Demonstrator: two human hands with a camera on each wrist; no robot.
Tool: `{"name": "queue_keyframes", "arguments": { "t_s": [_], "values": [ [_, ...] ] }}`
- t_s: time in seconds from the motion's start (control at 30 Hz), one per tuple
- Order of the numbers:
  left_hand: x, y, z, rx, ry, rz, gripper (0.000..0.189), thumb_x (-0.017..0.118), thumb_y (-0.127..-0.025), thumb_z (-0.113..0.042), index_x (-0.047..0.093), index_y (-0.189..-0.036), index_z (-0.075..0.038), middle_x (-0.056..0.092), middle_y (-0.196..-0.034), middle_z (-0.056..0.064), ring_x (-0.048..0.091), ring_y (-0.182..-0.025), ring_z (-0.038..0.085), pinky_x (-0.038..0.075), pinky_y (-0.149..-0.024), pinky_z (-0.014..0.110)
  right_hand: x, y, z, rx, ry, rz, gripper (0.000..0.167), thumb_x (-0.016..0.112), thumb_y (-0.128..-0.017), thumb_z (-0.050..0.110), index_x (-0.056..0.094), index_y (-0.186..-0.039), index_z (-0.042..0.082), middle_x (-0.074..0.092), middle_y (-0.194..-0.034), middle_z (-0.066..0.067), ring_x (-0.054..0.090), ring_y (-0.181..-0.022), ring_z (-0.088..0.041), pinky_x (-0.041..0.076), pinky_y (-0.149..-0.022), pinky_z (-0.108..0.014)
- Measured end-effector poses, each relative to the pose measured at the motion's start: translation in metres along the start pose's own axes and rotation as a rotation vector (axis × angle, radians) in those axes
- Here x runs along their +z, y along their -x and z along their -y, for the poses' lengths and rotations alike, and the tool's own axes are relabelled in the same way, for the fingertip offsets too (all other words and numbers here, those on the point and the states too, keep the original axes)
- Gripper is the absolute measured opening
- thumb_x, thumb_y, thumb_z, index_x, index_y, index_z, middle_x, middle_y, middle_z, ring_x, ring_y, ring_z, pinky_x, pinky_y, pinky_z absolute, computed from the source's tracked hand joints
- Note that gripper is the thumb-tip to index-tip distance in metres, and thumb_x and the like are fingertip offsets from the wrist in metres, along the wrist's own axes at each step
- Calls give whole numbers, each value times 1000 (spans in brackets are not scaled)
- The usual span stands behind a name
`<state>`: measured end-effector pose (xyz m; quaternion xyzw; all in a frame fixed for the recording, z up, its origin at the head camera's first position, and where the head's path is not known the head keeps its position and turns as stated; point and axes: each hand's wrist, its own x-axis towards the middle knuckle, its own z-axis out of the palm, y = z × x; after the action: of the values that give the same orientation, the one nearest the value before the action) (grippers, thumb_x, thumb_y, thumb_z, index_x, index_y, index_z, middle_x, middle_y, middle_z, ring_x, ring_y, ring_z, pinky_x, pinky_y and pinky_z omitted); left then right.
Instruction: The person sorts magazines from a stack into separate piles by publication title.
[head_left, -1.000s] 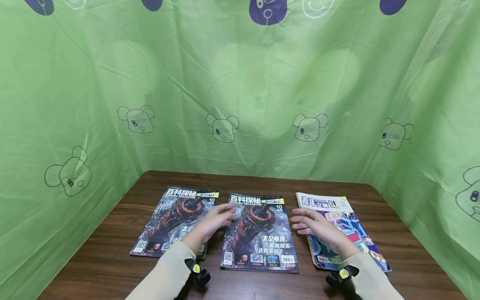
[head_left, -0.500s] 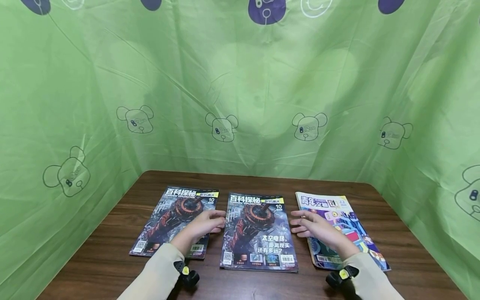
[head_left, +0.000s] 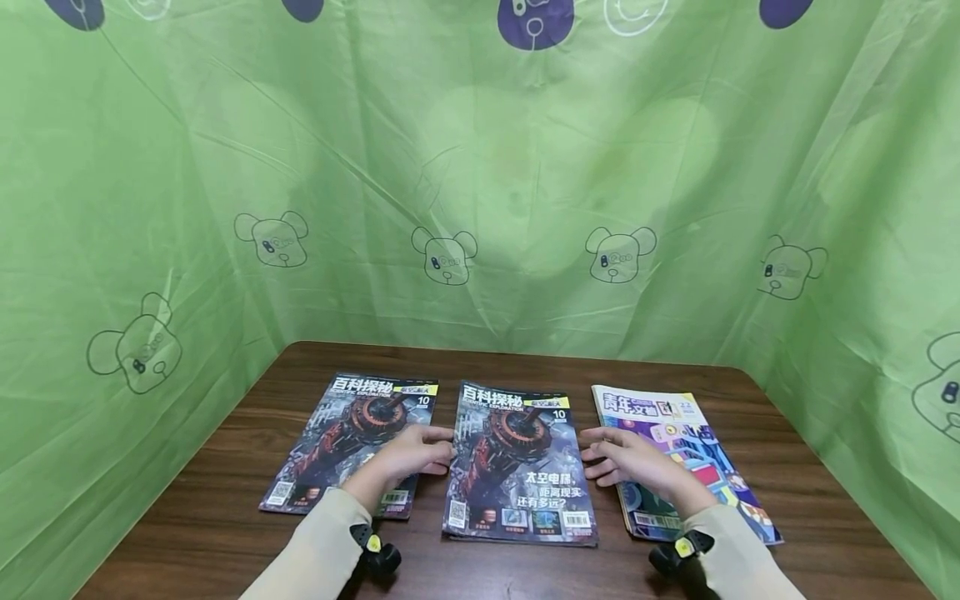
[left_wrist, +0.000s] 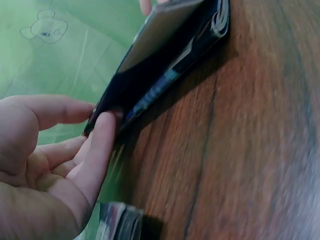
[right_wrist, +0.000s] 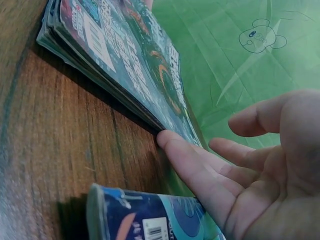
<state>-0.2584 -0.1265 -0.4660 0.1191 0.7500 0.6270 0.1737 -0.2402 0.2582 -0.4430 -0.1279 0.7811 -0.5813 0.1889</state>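
In the middle of the table lies a stack of magazines, a dark science magazine (head_left: 517,467) with a red machine on its cover on top. My left hand (head_left: 408,458) pinches the top magazine's left edge. In the left wrist view, thumb (left_wrist: 102,130) and forefinger meet at that edge, and the lifted cover (left_wrist: 155,45) leaves a dark gap above the magazines below. My right hand (head_left: 637,462) is at the stack's right side. The right wrist view shows its thumb tip (right_wrist: 167,139) touching the stack's side, while the other fingers extend loosely.
A matching dark magazine (head_left: 315,450) lies at the left, partly under my left hand. At the right is a stack topped by a colourful purple-and-blue magazine (head_left: 720,467), overlapped by my right forearm. A green curtain (head_left: 480,183) with bear drawings surrounds the brown wooden table (head_left: 180,517).
My left hand has moved left off the middle cover to its left edge and taken hold there. The top magazine's left side has risen slightly. My right hand has barely moved.
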Motion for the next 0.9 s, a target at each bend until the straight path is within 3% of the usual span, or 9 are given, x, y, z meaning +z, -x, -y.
{"name": "queue_keyframes", "arguments": {
  "t_s": [0.23,0.4,0.67,0.9],
  "values": [
    [11,-1,1,-62,58,8,62,58,-96,-5,30,-148,14,58,-126,30,68,-96,37,62,-73,42,0,0,1,9,4,-7,52,44,-105,14,32,-144,-18,60,-124,-31,69,-98,-37,60,-80,-44],
    [17,-2,0,-78,77,7,60,53,-98,-7,29,-150,11,63,-113,23,70,-80,29,62,-66,43,0,0,0,13,4,-12,52,44,-105,14,33,-144,-17,61,-123,-30,69,-98,-36,60,-81,-44],
    [19,-4,1,-61,103,-6,59,49,-99,-6,27,-151,10,67,-108,18,70,-79,27,61,-63,40,3,1,1,27,-2,-33,51,46,-104,14,34,-144,-17,62,-122,-28,68,-98,-36,60,-81,-44],
    [18,-5,1,-28,130,4,55,46,-101,-6,27,-151,6,65,-116,17,70,-84,27,59,-62,36,4,1,1,39,1,-58,52,46,-104,13,33,-145,-16,63,-122,-25,68,-97,-34,60,-79,-44]
  ]
}}
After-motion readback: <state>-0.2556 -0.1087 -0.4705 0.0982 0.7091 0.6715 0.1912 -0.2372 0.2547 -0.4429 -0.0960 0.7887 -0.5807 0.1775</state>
